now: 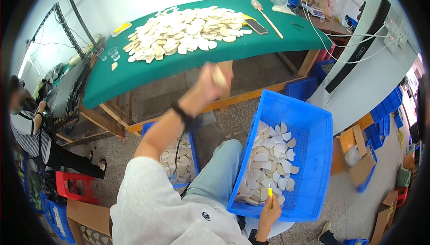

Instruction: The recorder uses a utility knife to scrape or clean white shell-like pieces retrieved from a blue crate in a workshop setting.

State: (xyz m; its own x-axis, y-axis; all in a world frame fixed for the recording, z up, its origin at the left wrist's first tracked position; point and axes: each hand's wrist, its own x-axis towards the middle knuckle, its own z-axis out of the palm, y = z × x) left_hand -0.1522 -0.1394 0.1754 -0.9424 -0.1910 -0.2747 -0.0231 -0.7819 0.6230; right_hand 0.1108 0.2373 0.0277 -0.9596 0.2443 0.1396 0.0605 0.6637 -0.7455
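Observation:
My left hand (205, 86) is raised in front of the table's near edge, blurred by motion. Its fingers are closed around a cream-coloured flat piece (219, 76), whose exact shape is smeared. Low in the view, my right hand (269, 213) grips a slim tool with a yellow handle (270, 192) and a thin metal tip. That hand is over the near end of a large blue crate (309, 173), which holds many pale half-round pieces (268, 155). A big heap of similar pieces (188, 28) covers much of the green-topped table (268, 43).
A second blue bin (195, 160) with pale pieces stands left of my leg. On the table lie a phone (256, 26), a long-handled stick (271, 21) and a clear cup (114, 53). Another person (33, 133) stands at the left near a red stool (74, 186).

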